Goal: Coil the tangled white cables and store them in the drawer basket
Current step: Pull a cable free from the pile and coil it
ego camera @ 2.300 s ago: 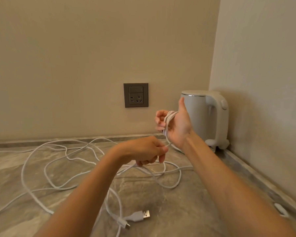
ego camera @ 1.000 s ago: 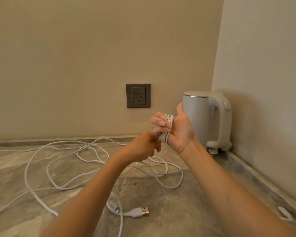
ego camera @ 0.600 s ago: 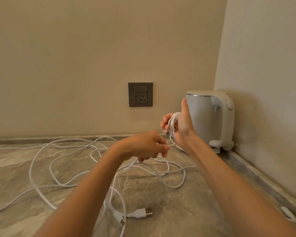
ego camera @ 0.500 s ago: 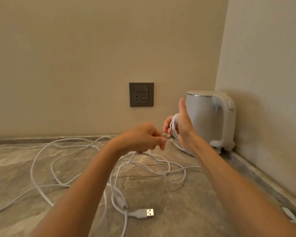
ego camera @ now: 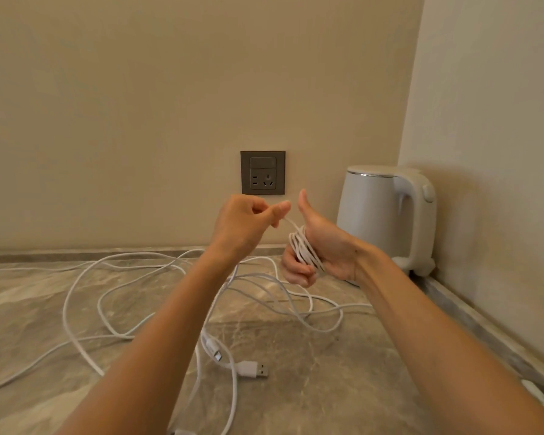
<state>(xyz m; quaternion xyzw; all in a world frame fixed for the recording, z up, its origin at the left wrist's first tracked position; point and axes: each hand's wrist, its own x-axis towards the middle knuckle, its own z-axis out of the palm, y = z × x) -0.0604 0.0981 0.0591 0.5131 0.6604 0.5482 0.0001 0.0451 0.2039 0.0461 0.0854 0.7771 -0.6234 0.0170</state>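
The left hand [ego camera: 248, 226] pinches the thin white cable [ego camera: 291, 222] just beside the right hand [ego camera: 327, 249], whose fingers [ego camera: 296, 272] curl round the coil [ego camera: 300, 246]: a taut strand and snug wraps should serve best.

The cable [ego camera: 302, 249] is being pinched by the raised left hand [ego camera: 245, 224] and gripped by the thumb-up right hand [ego camera: 322, 254].

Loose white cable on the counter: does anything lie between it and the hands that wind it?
Nothing visible does. The left hand pinches the cable leading to the coil on the right hand; the kettle stands aside.
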